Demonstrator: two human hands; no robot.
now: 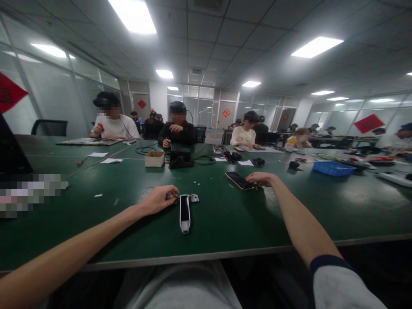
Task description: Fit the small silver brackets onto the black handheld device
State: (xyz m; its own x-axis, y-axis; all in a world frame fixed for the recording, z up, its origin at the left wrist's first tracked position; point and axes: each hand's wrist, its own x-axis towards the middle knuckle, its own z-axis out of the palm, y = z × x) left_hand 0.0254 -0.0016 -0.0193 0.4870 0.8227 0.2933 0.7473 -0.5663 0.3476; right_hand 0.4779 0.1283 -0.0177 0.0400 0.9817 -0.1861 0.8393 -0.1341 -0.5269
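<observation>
A long white holder [185, 225] with a dark inner face lies on the green table, its narrow end toward me. A small metal bracket [195, 198] with holes sticks out to the right of its far end. My left hand [162, 198] is at the left side of that end, fingers curled and thumb close to the index finger; what they pinch is too small to make out. Farther right, my right hand [262, 179] has its bent fingers on the right edge of a dark-screened smartphone [238, 180], which lies face up.
Two tiny pale pieces [196, 183] lie between my hands. Beyond stand a cardboard box [154, 159], a black case [180, 157] and cables. A blue basket [334, 168] is at the right. Several people work across the table; its near edge [193, 259] runs before me.
</observation>
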